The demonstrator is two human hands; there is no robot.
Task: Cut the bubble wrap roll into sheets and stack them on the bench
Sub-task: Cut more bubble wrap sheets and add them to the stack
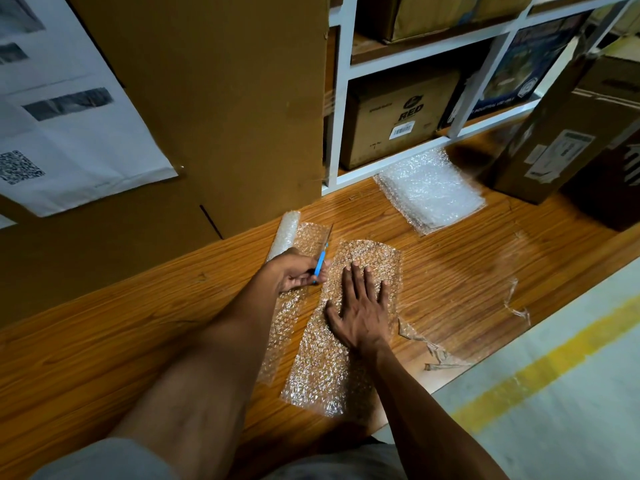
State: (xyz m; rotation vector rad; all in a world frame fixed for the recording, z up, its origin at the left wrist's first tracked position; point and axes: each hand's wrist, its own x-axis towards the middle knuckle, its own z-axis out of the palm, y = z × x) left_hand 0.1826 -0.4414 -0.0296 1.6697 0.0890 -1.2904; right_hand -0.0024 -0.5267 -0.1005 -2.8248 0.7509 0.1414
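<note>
Head view: we look down on a wooden bench (121, 341) with strong grain, its right edge dropping to a pale floor (571, 393) crossed by a yellow line (540, 362). A large cardboard panel (214, 98) stands at the back left with printed white sheets (69, 133) stuck to it. To the right, a white shelf frame (341, 109) holds cardboard boxes, one marked RED (398, 116), and another box (554, 133) leans on the bench at far right. Clear film scraps (433, 348) lie near the bench edge.

We see the bubble wrap roll (285, 233) lying at the back of the bench, its unrolled length running toward us under our left forearm. Our left hand (298, 271) sits just in front of the roll, fingers curled around blue-handled scissors (321, 258) whose blades point away over the wrap. Just beside it, our right hand (360, 306) lies flat with fingers spread, pressing down on a cut sheet (332, 368) that lies alongside the unrolled strip. Well apart, toward the shelf, a stack of sheets (429, 188) rests on the bench.
</note>
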